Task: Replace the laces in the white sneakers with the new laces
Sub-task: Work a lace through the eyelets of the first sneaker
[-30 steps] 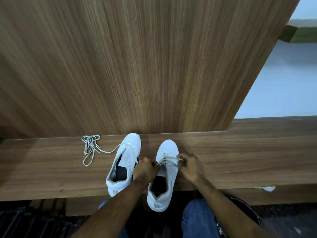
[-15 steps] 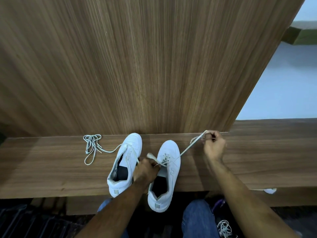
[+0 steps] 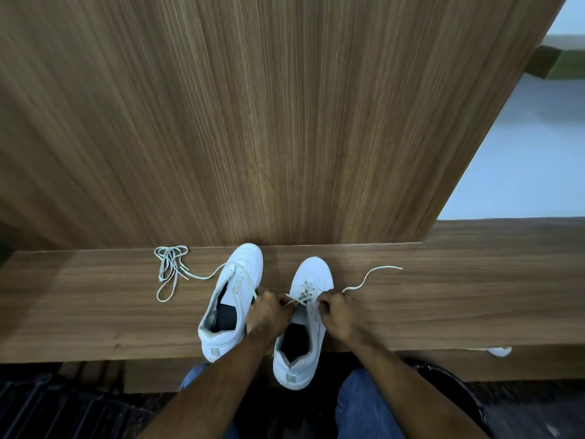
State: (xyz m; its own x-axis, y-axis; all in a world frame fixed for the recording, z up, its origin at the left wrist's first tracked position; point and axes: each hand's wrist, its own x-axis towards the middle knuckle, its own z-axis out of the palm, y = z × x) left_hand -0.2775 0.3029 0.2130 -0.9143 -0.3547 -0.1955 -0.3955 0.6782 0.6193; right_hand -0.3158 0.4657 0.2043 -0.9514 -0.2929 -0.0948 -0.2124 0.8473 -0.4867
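Two white sneakers stand side by side on a wooden ledge (image 3: 443, 299), toes toward the wall. The right sneaker (image 3: 311, 274) has a cream lace (image 3: 305, 294) crossing its lower eyelets, and its heel overhangs the ledge's front edge. My left hand (image 3: 269, 313) pinches one end of that lace at the shoe's left side. My right hand (image 3: 340, 315) grips the lace at the shoe's right side, and the lace's free tail (image 3: 372, 275) trails right across the ledge. The left sneaker (image 3: 234, 299) has a loose lace over its tongue.
A bundled lace (image 3: 171, 267) lies on the ledge left of the shoes, one strand running to the left sneaker. A tall wooden panel (image 3: 253, 122) rises right behind the toes. A white object (image 3: 500, 351) peeks past the ledge's front edge at right. My knees in blue jeans (image 3: 364, 403) sit below.
My right hand, which had pulled the lace out far to the upper right, has come back to the right sneaker's eyelets. The lace tail now lies slack on the ledge. My left hand stayed put.
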